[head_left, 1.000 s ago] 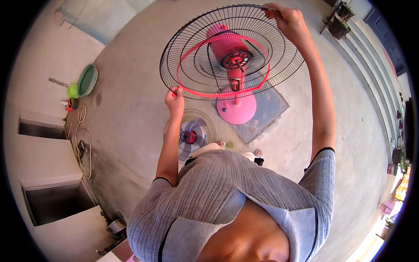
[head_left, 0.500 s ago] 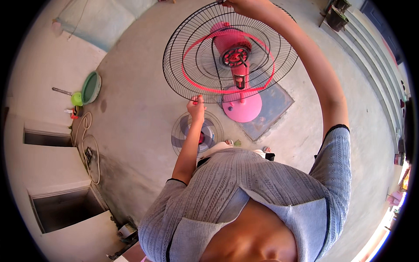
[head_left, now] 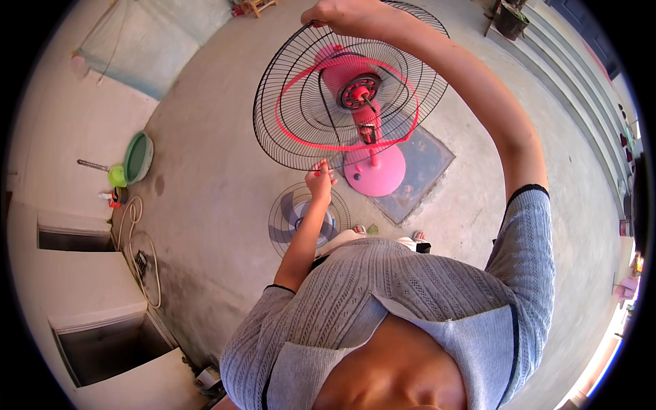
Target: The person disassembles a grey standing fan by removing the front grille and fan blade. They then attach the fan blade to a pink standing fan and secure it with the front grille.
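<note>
The right hand [head_left: 345, 15] pinches the guard's [head_left: 321, 145] rim; the left hand [head_left: 320, 183] touches it, grip unclear. Positioning by the fan [head_left: 376, 174] seems underway; next calls for steadiness.

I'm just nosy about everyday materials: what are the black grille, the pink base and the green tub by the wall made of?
Grille: probably metal wire, painted or coated black, going by its thin, evenly spaced strands.
Base: likely smooth plastic, evenly pink, though painted metal is possible.
Tub: seems plastic, judging by its smooth, moulded-looking green wall.
</note>
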Available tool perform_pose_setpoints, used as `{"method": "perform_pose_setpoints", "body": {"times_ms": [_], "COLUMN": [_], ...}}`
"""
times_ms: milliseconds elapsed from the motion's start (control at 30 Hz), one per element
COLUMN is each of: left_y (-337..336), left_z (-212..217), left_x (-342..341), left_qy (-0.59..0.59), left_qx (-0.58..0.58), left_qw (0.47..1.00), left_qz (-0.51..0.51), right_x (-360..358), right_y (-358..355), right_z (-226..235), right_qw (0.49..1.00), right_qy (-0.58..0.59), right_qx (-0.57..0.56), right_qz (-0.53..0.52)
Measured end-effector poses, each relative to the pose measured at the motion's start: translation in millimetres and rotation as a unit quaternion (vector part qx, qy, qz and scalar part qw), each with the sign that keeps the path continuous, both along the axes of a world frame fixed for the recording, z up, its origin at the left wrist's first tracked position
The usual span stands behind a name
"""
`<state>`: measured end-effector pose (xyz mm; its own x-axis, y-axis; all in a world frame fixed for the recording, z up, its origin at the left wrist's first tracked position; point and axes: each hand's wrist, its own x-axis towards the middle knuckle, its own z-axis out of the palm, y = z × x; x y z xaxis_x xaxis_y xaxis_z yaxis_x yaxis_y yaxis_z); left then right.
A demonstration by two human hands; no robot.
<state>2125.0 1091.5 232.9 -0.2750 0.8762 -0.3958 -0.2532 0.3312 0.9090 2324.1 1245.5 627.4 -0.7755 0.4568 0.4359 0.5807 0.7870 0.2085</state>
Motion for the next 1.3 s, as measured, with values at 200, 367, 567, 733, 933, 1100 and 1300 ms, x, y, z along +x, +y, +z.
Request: {"method": "perform_pose_setpoints", "body": {"times_ms": [200,367,567,733,933,1100,1300], "left_y": [-10,-1,4,7,-21,7,54], "left_z": [-1,-2,-8,-5,57,147,347], "left_x": [8,19,30,23,-47,-130,-40], "left_qy": [-0.002,-0.025,-0.026,-0.067,0.167,0.402,0.592], "left_qx": [0.001,-0.004,-0.021,-0.077,-0.072,0.267,0.404], "left_qw": [1.000,1.000,0.999,0.993,0.975,0.858,0.696], "left_qz": [-0.020,0.006,-0.021,-0.060,-0.127,0.174,-0.047], "right_x": [-15,-14,-14,-16,-9,4,-17], "right_y": [2,12,12,2,-2,-3,1], "right_z": [-1,2,-1,-7,-3,-3,-21], "right_qw": [1.000,0.999,0.999,0.999,0.998,0.998,0.995], "right_qy": [-0.017,-0.036,-0.034,-0.038,-0.038,-0.021,-0.011], "right_qx": [-0.011,-0.001,0.008,0.035,0.044,0.061,0.092], "right_qz": [-0.002,-0.007,-0.005,-0.008,0.011,0.006,0.034]}}
